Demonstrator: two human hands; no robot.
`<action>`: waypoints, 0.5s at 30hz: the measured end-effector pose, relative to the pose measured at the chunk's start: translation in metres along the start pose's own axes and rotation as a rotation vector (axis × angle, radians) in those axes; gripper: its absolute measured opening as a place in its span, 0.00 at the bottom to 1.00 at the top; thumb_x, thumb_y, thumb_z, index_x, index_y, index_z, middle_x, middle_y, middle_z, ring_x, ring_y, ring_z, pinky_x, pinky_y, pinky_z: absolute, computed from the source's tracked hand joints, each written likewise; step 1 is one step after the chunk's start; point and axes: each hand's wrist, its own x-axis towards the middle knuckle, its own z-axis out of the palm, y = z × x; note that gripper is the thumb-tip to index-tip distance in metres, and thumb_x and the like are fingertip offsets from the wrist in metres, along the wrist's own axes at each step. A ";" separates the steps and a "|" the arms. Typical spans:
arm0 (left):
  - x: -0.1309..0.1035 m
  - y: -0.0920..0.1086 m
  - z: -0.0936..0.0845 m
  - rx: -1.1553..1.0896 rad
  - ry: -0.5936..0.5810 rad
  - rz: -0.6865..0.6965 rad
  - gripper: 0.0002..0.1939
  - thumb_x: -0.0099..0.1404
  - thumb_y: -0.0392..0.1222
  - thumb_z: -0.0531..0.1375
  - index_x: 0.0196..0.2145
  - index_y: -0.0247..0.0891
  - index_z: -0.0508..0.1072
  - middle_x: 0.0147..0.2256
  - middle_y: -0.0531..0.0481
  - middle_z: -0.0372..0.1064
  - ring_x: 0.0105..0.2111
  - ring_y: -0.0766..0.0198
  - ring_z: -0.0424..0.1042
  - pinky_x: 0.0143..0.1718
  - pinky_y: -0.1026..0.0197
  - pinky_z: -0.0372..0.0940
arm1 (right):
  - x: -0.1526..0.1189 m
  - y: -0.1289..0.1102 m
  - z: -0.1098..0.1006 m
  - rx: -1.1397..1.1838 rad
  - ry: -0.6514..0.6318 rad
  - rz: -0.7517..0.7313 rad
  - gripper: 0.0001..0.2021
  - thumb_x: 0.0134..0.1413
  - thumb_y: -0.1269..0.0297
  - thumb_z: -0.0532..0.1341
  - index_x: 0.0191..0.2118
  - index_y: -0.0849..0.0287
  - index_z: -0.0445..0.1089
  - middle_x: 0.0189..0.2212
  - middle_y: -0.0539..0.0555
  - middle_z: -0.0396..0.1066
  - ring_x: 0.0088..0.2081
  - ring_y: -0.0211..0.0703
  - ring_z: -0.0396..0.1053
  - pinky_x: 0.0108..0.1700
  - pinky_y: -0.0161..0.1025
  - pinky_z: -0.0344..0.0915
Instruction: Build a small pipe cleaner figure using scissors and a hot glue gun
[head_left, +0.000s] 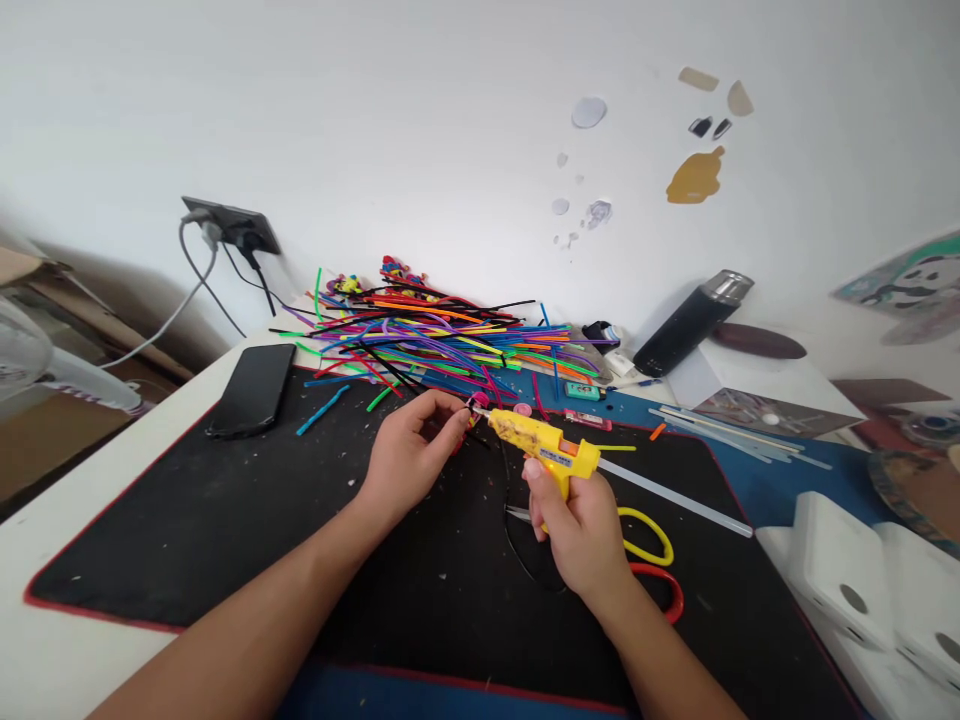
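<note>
My right hand grips a yellow hot glue gun by its handle. A clear glue stick sticks out of the gun's back end. The nozzle points left and meets a small pink and dark craft piece, which my left hand pinches between thumb and fingertips. Most of that piece is covered by the fingers, so its shape is unclear. Under my right hand lie scissors with one yellow and one red handle loop. The gun's thin black cord trails over the black mat.
Many coloured pipe cleaners are heaped against the wall. A black phone lies at the left. Behind and right are a teal lighter, a pink lighter, a dark flask, spare glue sticks and white devices.
</note>
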 end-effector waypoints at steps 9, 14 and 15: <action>-0.001 0.003 -0.001 0.041 0.016 0.035 0.11 0.69 0.49 0.63 0.33 0.40 0.76 0.27 0.51 0.75 0.25 0.63 0.73 0.30 0.62 0.65 | 0.001 -0.004 -0.001 -0.027 0.016 -0.003 0.31 0.71 0.42 0.56 0.18 0.53 0.62 0.12 0.49 0.61 0.18 0.41 0.60 0.26 0.39 0.59; -0.001 0.004 -0.001 0.053 0.020 0.049 0.11 0.69 0.49 0.63 0.34 0.40 0.76 0.28 0.50 0.77 0.26 0.63 0.73 0.30 0.62 0.66 | -0.001 -0.001 -0.001 -0.056 0.002 0.000 0.31 0.71 0.41 0.55 0.18 0.53 0.61 0.12 0.49 0.61 0.18 0.40 0.60 0.26 0.39 0.58; -0.001 0.004 -0.001 0.060 0.020 0.057 0.11 0.69 0.49 0.63 0.34 0.39 0.76 0.28 0.51 0.77 0.26 0.63 0.73 0.30 0.63 0.66 | -0.001 -0.001 0.000 -0.062 0.003 -0.002 0.31 0.71 0.41 0.55 0.18 0.53 0.61 0.12 0.49 0.61 0.18 0.40 0.60 0.26 0.39 0.58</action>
